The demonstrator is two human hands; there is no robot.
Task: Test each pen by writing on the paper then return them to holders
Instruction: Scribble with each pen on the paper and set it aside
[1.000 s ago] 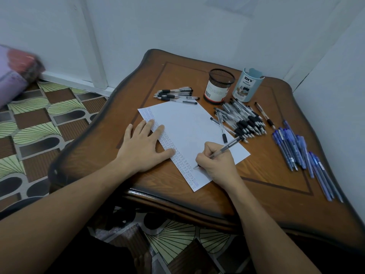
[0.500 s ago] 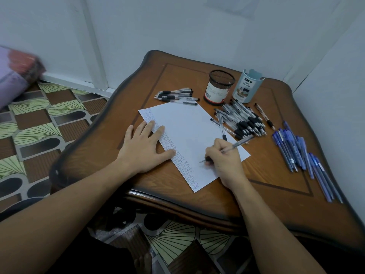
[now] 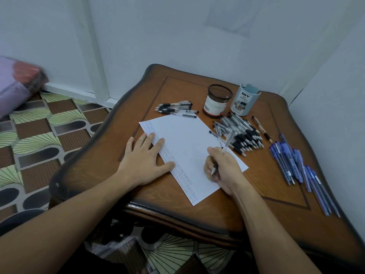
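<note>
A white sheet of paper (image 3: 187, 147) lies on the wooden table, its left margin filled with small written marks. My left hand (image 3: 144, 161) rests flat on that margin, fingers spread, pinning the sheet. My right hand (image 3: 223, 169) grips a clear pen with a black grip (image 3: 227, 142), held steeply, its tip just over the paper's right part. A black mesh holder (image 3: 217, 100) and a pale blue holder (image 3: 245, 99) stand at the back of the table. No pens show in either.
A small group of black-grip pens (image 3: 175, 108) lies behind the paper. A big heap of similar pens (image 3: 241, 133) sits right of it. Several blue pens (image 3: 292, 165) lie along the table's right side (image 3: 276, 194). White walls close in behind and right.
My right hand has slid up and to the right across the paper, and the pen has swung from a flat slant to nearly upright. The left hand has stayed put.
</note>
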